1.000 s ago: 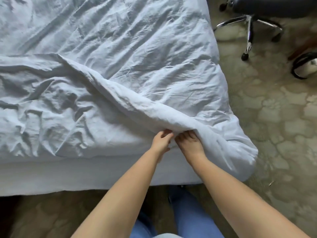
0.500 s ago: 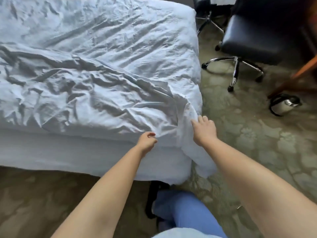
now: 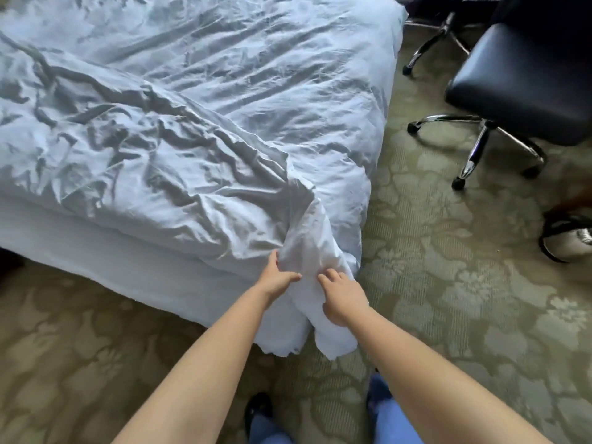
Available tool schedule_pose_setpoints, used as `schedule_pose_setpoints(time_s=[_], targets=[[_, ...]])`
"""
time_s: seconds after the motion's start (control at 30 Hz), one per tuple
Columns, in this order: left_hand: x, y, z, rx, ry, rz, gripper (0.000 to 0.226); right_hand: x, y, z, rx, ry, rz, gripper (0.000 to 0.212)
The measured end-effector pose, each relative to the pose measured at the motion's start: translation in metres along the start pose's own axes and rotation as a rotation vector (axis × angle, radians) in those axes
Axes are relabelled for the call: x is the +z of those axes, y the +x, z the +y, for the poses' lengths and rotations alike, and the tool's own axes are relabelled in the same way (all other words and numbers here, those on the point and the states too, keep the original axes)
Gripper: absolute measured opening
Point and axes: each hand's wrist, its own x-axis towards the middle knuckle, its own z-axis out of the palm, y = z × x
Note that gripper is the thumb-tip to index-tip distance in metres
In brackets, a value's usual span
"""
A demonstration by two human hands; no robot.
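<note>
Both hands have been drawn together at the bed (image 3: 96, 238) corner. By the left hand (image 3: 277, 282) the sheet (image 3: 307, 248), hanging at the bed's five o'clock, is pinched between thumb and forefinger; lower down it is gripped by the right hand (image 3: 342, 299), fingers bent. Were it tugged unevenly, one grip could be lost and the corner dropped onto the carpet (image 3: 432, 283).

- We saw the bed (image 3: 224, 75) spread from nine to twelve o'clock.
- Our left hand (image 3: 277, 282) and right hand (image 3: 342, 298) lay side by side on its sheet (image 3: 307, 238).
- The chair (image 3: 525, 78) stood at two o'clock.
</note>
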Motion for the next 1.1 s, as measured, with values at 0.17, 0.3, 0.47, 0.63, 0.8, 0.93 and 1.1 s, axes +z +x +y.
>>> schedule_pose_setpoints(time_s=[0.17, 0.3, 0.47, 0.63, 0.8, 0.93, 1.1], targets=[[0.053, 0.031, 0.019, -0.142, 0.035, 0.053, 0.099, -0.004, 0.005, 0.062, -0.074, 0.256, -0.11, 0.063], [0.091, 0.025, 0.044, -0.214, 0.42, -0.003, 0.071, -0.019, 0.014, 0.107, -0.053, 0.262, -0.296, 0.077], [0.117, 0.02, 0.116, -0.242, -0.044, -0.129, 0.055, -0.038, 0.028, 0.13, -0.114, 0.619, -0.415, 0.119], [0.118, 0.031, 0.187, -0.002, -0.565, 0.031, 0.034, -0.123, 0.062, 0.165, 0.069, 1.203, -0.083, 0.016], [0.1, 0.056, 0.205, 0.057, -0.115, -0.068, 0.052, -0.162, 0.101, 0.199, 0.196, 1.267, -0.18, 0.024], [0.112, 0.067, 0.224, 0.049, 0.144, -0.053, 0.073, -0.199, 0.116, 0.205, 0.32, 1.531, -0.221, 0.009], [0.155, 0.064, 0.274, 0.128, 0.155, 0.434, 0.029, -0.228, 0.108, 0.23, -0.015, 1.259, -0.439, 0.036]])
